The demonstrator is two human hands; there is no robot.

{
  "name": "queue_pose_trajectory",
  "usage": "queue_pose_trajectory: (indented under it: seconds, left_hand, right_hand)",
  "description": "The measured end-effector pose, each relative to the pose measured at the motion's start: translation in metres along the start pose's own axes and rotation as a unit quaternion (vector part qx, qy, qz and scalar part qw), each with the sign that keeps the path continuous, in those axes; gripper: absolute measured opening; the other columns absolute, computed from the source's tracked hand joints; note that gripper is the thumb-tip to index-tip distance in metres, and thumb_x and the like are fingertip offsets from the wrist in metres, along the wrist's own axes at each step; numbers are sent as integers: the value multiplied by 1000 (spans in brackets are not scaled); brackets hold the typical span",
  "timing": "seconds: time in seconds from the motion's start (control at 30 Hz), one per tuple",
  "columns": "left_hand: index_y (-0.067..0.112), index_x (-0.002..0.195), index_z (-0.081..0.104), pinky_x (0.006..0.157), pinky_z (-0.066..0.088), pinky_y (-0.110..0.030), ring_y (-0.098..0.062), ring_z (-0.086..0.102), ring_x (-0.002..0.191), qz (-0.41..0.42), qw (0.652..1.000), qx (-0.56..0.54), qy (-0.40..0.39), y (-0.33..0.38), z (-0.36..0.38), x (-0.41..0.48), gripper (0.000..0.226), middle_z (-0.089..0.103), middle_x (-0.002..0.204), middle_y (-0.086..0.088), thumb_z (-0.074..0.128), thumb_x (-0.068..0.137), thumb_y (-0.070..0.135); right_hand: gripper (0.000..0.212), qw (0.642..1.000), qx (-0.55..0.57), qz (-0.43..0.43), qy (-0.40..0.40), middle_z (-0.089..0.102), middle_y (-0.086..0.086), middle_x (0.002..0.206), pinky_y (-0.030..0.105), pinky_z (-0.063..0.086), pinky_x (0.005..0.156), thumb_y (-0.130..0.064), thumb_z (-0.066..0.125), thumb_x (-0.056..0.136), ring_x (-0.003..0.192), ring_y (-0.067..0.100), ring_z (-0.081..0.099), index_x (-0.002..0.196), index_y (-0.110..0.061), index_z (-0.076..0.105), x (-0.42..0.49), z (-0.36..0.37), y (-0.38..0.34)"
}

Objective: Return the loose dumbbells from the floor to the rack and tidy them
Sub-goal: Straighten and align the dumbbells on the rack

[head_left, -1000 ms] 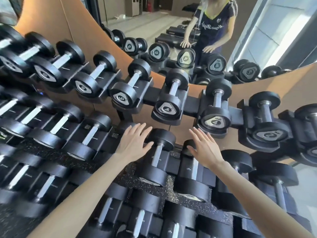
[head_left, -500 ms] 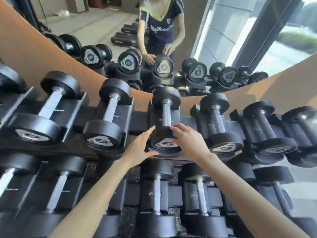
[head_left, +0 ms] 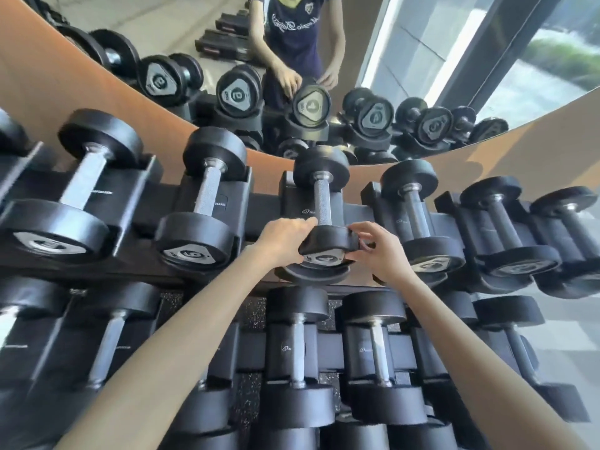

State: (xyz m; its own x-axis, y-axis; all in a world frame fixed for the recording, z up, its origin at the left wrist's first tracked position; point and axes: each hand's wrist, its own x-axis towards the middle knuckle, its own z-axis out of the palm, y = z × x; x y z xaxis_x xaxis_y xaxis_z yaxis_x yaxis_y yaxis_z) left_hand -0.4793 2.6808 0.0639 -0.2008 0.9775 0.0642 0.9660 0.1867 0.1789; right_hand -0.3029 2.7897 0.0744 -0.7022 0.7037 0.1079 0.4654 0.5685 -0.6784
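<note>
Black rubber heads fill the rack (head_left: pixel 354 219), each dumbbell lying in its own cradle. At twelve o'clock from the person, the small dumbbell (head_left: pixel 323 203) sits on the top tier. Left hand (head_left: pixel 282 241) and right hand (head_left: pixel 378 251) curl their fingers round its near head from nine and three o'clock, probably turning its label face square. Mirror (head_left: pixel 406 60) above reflects the same grip.

- Big mirror (head_left: pixel 181 24) fills the top of the frame, set in a warm orange-brown wall (head_left: pixel 29 89) that curves under it.
- Upper right: tall window (head_left: pixel 552 60) with dark frames, bright daylight and greenery outside.
- Speckled black rubber floor (head_left: pixel 250 319) shows lower center.
</note>
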Motion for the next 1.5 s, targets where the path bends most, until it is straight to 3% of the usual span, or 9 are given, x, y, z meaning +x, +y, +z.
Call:
queue_pose_trajectory:
  seconds: [0.17, 0.27, 0.47, 0.7, 0.87, 1.1, 1.27, 1.37, 1.5]
  left_hand:
    - [12, 131, 35, 63, 36, -33, -25, 59, 99, 29, 975, 222, 13, 31, -20, 13, 53, 61, 109, -5, 59, 84, 15]
    - [16, 127, 40, 75, 44, -37, -22, 50, 107, -20, 999, -5, 41, 21, -7, -5, 54, 57, 113, -2, 67, 82, 26]
    - [18, 120, 49, 86, 42, -23, -16, 57, 106, -104, 922, -345, 141, -4, 56, -26, 63, 60, 114, 5, 82, 67, 16]
    - [19, 104, 48, 71, 46, -34, -25, 60, 83, -157, 923, -328, 125, -4, 62, -15, 50, 65, 88, 2, 82, 67, 16]
    - [16, 105, 46, 68, 41, -33, -26, 55, 82, -121, 953, -252, 113, 9, 35, -12, 47, 60, 89, -1, 77, 71, 11]
    - [19, 117, 52, 77, 45, -37, -25, 55, 101, -55, 980, -155, 111, 2, 13, -10, 44, 63, 105, -4, 69, 77, 13]
    - [31, 109, 55, 91, 47, -35, -14, 61, 99, -98, 883, -452, 85, -21, 46, -26, 57, 66, 104, 9, 85, 62, 18]
    - [25, 118, 51, 83, 41, -22, -18, 60, 103, -130, 893, -422, 86, -17, 59, -26, 68, 65, 109, 5, 86, 61, 17]
    - [15, 114, 56, 67, 33, -22, -24, 59, 99, -138, 929, -324, 117, -10, 49, -18, 57, 66, 107, 0, 84, 64, 15]
  right_hand:
    - [45, 990, 137, 24, 23, 61, 1, 106, 5, 44, 82, 9, 71, 71, 104, 19, 59, 108, -10, 55, -14, 23, 29]
    - [46, 992, 119, 30, 3, 62, 0, 104, 21, 50, 88, 8, 73, 70, 100, 18, 63, 108, -11, 55, -7, 19, 36]
    - [67, 984, -120, -107, -79, 49, 0, 130, 27, 40, 91, -27, 71, 79, 106, 21, 55, 137, -17, 39, -1, 5, 2]
    - [47, 976, -177, -120, 46, 56, 7, 123, 36, 45, 67, -23, 62, 87, 86, 32, 62, 130, -10, 48, -9, 29, -8]
    - [42, 995, -62, -42, 64, 56, 6, 126, 31, 42, 83, -12, 57, 90, 104, 23, 58, 131, -15, 45, -16, 26, 12]
    - [39, 987, 141, 11, 79, 60, -15, 98, 3, 42, 72, 2, 47, 93, 83, -15, 59, 118, -27, 41, -23, 48, 20]
    - [43, 999, -37, -14, 11, 57, -2, 118, 24, 48, 83, -16, 60, 88, 103, 15, 61, 127, -24, 43, -13, 30, 8]
    - [62, 972, -224, -69, 13, 41, -1, 126, 30, 46, 74, -28, 62, 87, 95, 22, 55, 140, -24, 32, -9, 37, -13]
    - [53, 981, -170, -44, 77, 40, 0, 126, 25, 40, 68, -16, 62, 87, 88, 20, 55, 133, -27, 39, -13, 53, -19]
